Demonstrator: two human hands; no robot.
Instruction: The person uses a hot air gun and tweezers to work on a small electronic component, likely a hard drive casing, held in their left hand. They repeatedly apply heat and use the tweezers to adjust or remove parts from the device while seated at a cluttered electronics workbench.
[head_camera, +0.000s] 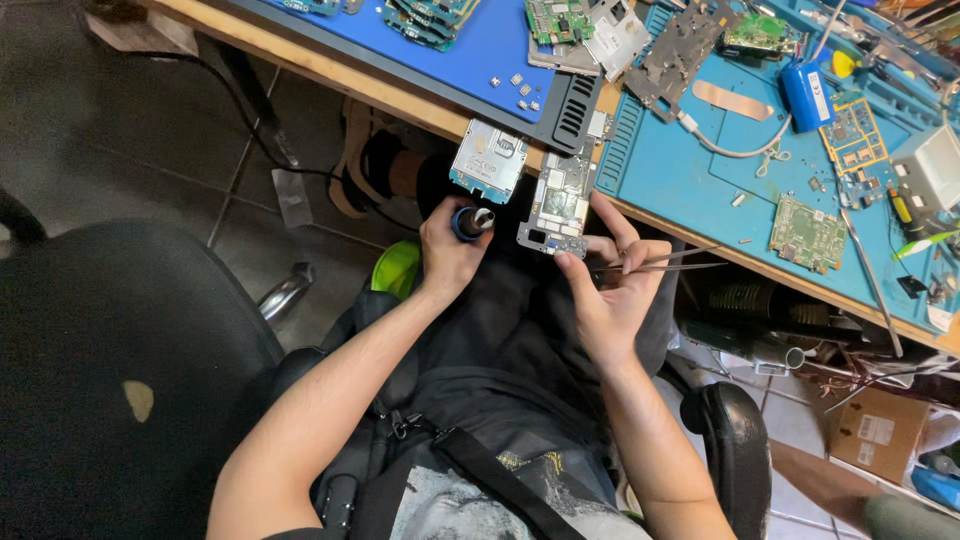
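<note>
- Circuit board (556, 205), a narrow silver phone board, is held off the front edge of the desk (330, 70), above the person's lap.
- Right hand (610, 290) pinches the lower end of the circuit board between thumb and fingers; the same hand is also closed on thin metal tweezers (680, 262), whose tips point away to the right.
- Left hand (450, 250) is wrapped around a blue-collared nozzle tool (470, 221), with its metal tip directed towards the circuit board and just beside its lower left corner.
- A second board with a metal shield (488, 160) overhangs the front edge of the desk, just beside the held one.
- A dark blue mat (490, 50) covers the left part of the desk; a light blue work mat (690, 160) covers the right part.
- A green board (808, 232) lies near the front edge of the light blue work mat.
- A blue cylindrical cell (806, 95) lies towards the back of that mat.
- A black chair (120, 350) stands on the floor at the left.
</note>
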